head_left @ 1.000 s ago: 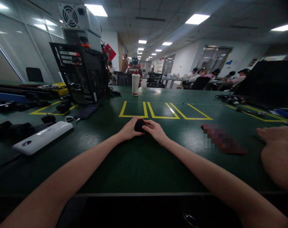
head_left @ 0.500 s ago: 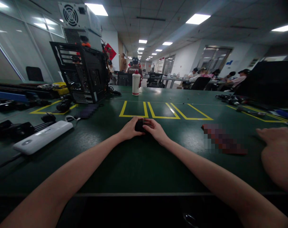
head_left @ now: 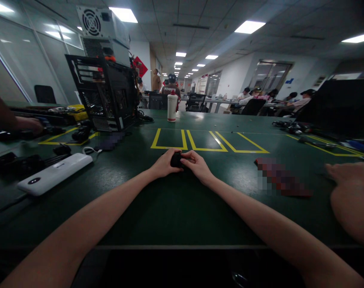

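A small black object (head_left: 176,160) is held between my two hands, just in front of the yellow tape marks. My left hand (head_left: 166,163) is wrapped round its left side, with the thumb below it. The fingertips of my right hand (head_left: 196,165) are pinched on its right edge. Both hands are low over the green table (head_left: 182,212). What the black object is cannot be made out, as the fingers hide part of it.
A white power strip (head_left: 56,174) and black cables lie left, before an open computer case (head_left: 106,92). A white bottle (head_left: 171,107) stands behind the tape. Right are a blurred red item (head_left: 282,178) and another person's hand (head_left: 349,174); another hand (head_left: 28,125) is far left.
Another person's hand and forearm have come into view at the far left. My own hands have hardly moved and still hold the black object.
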Demonstrator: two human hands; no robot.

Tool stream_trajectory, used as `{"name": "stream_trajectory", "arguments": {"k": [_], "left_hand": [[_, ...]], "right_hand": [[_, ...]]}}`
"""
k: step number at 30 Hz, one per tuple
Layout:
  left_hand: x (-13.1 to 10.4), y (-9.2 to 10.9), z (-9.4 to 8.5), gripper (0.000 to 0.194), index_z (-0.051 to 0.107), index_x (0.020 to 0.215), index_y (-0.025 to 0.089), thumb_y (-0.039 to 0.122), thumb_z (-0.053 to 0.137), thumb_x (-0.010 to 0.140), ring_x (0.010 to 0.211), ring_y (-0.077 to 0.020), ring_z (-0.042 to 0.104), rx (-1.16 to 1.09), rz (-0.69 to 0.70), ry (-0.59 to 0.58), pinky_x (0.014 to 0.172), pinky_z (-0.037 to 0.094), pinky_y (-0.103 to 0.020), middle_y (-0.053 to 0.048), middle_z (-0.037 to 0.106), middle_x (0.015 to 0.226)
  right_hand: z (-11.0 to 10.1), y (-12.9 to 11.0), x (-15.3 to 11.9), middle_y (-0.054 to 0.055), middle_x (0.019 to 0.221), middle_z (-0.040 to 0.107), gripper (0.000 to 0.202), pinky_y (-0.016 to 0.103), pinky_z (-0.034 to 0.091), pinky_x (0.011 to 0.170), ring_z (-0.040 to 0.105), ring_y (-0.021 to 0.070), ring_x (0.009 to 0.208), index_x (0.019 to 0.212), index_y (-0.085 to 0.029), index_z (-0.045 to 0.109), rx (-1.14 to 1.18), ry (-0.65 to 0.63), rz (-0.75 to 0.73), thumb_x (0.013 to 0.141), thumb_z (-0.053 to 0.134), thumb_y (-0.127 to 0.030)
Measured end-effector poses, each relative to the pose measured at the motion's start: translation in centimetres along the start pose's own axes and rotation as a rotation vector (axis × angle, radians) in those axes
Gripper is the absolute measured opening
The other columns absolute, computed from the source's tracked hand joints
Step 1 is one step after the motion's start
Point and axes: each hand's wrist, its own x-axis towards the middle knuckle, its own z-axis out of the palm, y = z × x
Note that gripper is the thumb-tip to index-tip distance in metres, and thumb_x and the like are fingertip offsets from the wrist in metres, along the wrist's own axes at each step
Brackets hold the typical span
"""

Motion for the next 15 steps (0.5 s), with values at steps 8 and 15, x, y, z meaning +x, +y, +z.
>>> {"name": "stream_trajectory", "arguments": {"k": [8, 15], "left_hand": [[-0.05, 0.07, 0.01, 0.060, 0.039, 0.108, 0.020, 0.034, 0.069, 0.058, 0.100, -0.0218, 0.049, 0.005, 0.006, 0.011, 0.088, 0.038, -0.037, -0.006, 0.050, 0.107], [-0.01, 0.13, -0.06, 0.059, 0.040, 0.108, 0.020, 0.034, 0.069, 0.058, 0.101, -0.0222, 0.048, 0.005, 0.002, 0.002, 0.088, 0.038, -0.038, -0.006, 0.050, 0.108]], "right_hand": [[-0.21, 0.19, 0.15, 0.005, 0.098, 0.059, 0.028, 0.036, 0.040, 0.089, 0.056, 0.0155, 0.092, 0.097, -0.017, 0.054, -0.013, -0.055, 0.069, 0.069, 0.057, -0.022], [-0.11, 0.40, -0.15, 0.002, 0.094, 0.057, 0.021, 0.031, 0.042, 0.087, 0.055, 0.0138, 0.094, 0.087, -0.019, 0.052, 0.061, -0.054, 0.008, 0.067, 0.060, -0.023]]}}
